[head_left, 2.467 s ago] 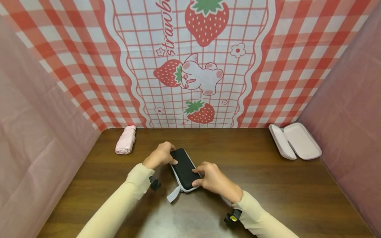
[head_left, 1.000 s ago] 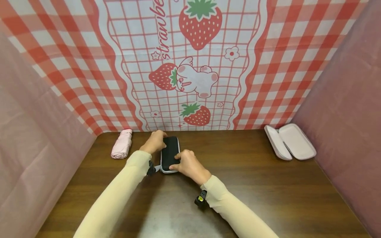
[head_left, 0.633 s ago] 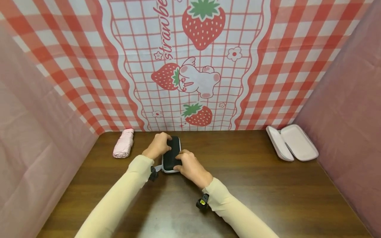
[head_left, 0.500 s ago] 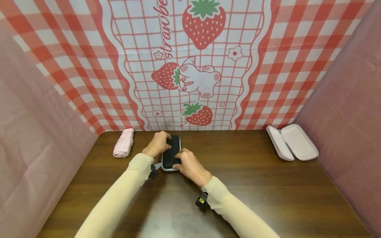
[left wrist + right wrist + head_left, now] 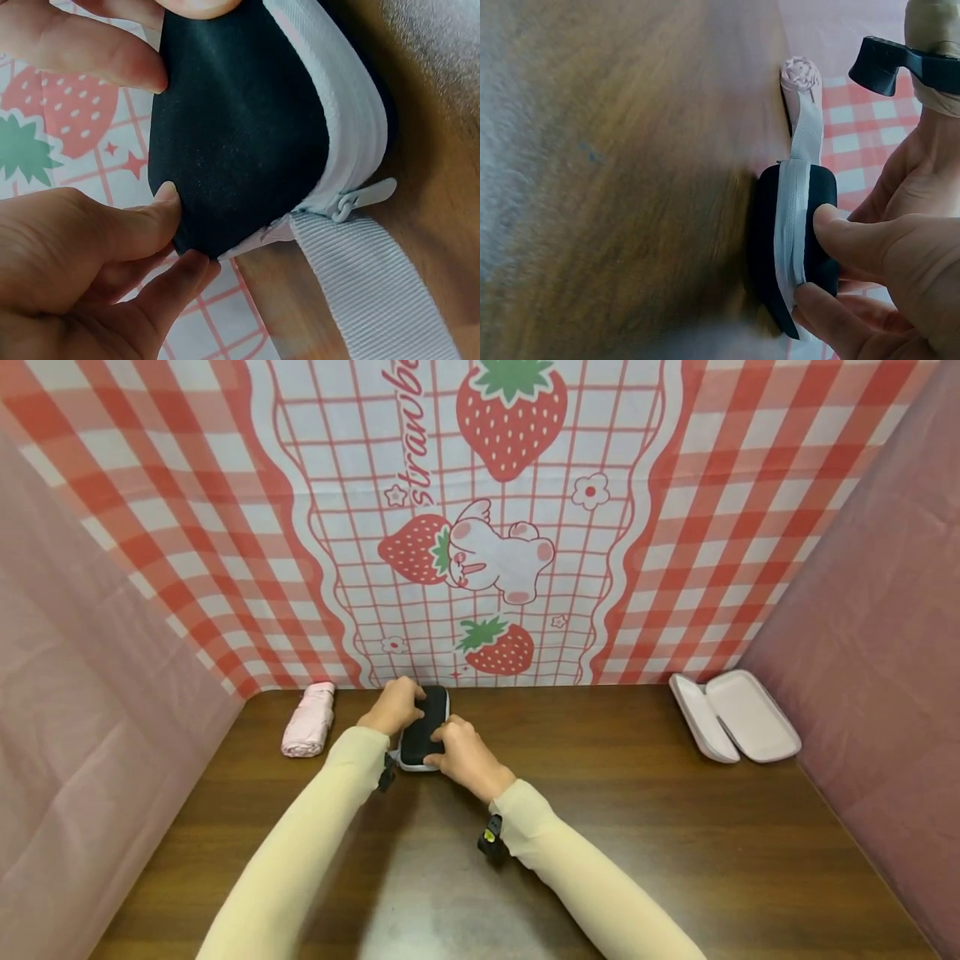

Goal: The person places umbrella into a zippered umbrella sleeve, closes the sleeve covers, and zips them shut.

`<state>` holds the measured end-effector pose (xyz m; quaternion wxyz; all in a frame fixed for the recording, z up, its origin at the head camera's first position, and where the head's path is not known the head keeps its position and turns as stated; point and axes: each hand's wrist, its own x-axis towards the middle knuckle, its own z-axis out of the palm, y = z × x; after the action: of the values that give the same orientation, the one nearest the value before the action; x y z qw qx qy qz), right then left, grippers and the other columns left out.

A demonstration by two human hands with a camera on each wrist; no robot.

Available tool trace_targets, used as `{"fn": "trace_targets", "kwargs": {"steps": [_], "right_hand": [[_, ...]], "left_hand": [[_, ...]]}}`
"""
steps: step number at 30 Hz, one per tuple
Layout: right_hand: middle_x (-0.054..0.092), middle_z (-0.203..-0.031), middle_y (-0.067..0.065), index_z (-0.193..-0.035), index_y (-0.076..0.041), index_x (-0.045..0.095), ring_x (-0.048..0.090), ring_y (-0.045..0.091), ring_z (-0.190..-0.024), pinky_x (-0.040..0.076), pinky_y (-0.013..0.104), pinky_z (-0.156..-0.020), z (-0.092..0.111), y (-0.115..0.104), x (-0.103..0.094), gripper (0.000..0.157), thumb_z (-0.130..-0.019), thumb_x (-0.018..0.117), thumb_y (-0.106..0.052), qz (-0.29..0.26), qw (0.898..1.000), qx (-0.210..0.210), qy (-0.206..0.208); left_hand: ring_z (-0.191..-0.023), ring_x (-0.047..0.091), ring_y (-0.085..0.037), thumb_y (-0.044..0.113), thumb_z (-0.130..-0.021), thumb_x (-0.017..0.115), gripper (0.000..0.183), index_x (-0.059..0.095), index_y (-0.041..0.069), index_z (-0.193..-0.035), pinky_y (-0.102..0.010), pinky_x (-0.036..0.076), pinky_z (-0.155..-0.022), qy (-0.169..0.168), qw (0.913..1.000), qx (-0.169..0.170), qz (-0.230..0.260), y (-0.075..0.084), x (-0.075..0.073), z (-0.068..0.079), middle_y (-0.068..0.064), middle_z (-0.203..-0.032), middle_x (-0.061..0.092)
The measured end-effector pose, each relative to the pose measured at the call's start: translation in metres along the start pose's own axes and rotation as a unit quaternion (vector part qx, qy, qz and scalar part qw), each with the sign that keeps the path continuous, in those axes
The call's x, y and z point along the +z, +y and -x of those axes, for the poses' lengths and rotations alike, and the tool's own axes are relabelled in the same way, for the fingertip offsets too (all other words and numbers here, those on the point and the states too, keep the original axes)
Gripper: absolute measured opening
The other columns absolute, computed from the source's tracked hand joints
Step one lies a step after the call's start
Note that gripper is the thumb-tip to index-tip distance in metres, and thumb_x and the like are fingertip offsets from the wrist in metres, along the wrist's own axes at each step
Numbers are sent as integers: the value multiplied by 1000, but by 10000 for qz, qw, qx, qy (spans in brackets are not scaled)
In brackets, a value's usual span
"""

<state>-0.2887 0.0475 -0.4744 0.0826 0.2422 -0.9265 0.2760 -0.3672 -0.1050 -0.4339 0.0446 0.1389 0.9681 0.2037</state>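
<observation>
A black zippered case (image 5: 424, 727) with a pale grey zipper band lies near the table's back edge in the head view, its long side pointing toward the wall. My left hand (image 5: 396, 706) grips its left side near the far end. On the right side, toward the near end, my right hand (image 5: 467, 754) pinches the case between thumb and fingers. The left wrist view shows the zipper pull (image 5: 367, 199) and a ribbed grey strap (image 5: 375, 277) at one corner. The zipper runs closed along the end seen in the right wrist view.
A rolled pink cloth bundle (image 5: 309, 720) lies at the back left of the wooden table (image 5: 600, 827). At the back right sits an opened white case (image 5: 752, 717). A strawberry-print checked cloth (image 5: 495, 552) hangs behind, with pink fabric walls on both sides.
Both hands have moved the black case away and to the left, up near the back wall, and turned it straighter. The pink bundle and the white case stay put.
</observation>
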Motion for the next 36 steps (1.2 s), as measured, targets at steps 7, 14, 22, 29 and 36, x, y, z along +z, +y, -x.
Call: {"fn": "trace_targets", "kwargs": {"steps": [7,14,22,29,36], "right_hand": [[68,-108,20,-108,4,77,69,33,-101,59,40,-88,-9,1,4,34,-84,87,-17,26,10000,29,-54],[65,-117,23,-116,5,74,67,37,-108,59,44,-91,-13,2,5,33,-90,81,-16,141,9994,172,-249],[62,-125,24,-121,3,73,66,37,-113,59,43,-93,-18,2,7,35,-92,78,-17,204,9988,347,-290],[63,-129,24,-122,4,70,63,35,-120,57,43,-97,-14,3,9,33,-94,75,-13,31,9996,37,-272],[63,-130,23,-123,7,67,63,34,-121,55,44,-100,17,6,-5,34,-96,71,-12,-307,9987,-363,-184]], "left_hand": [[-138,52,-40,2,-95,68,35,68,-3,-130,-49,44,-114,-33,9999,-118,-46,-6,2,-4,-19,-144,60],[-147,39,-42,-8,-92,54,49,61,-1,-140,-47,40,-118,-251,9989,-338,195,-6,7,-11,-18,-156,48],[-151,32,-41,-6,-89,51,57,54,-2,-146,-45,38,-119,-372,9975,-475,380,-7,9,-16,-18,-161,41],[-147,38,-46,0,-90,53,59,48,-9,-147,-51,38,-118,-197,9984,-441,301,-2,16,-8,-28,-159,39],[-148,28,-57,-4,-91,56,56,49,-8,-146,-65,29,-119,319,9980,75,533,16,31,19,-35,-155,40]]}}
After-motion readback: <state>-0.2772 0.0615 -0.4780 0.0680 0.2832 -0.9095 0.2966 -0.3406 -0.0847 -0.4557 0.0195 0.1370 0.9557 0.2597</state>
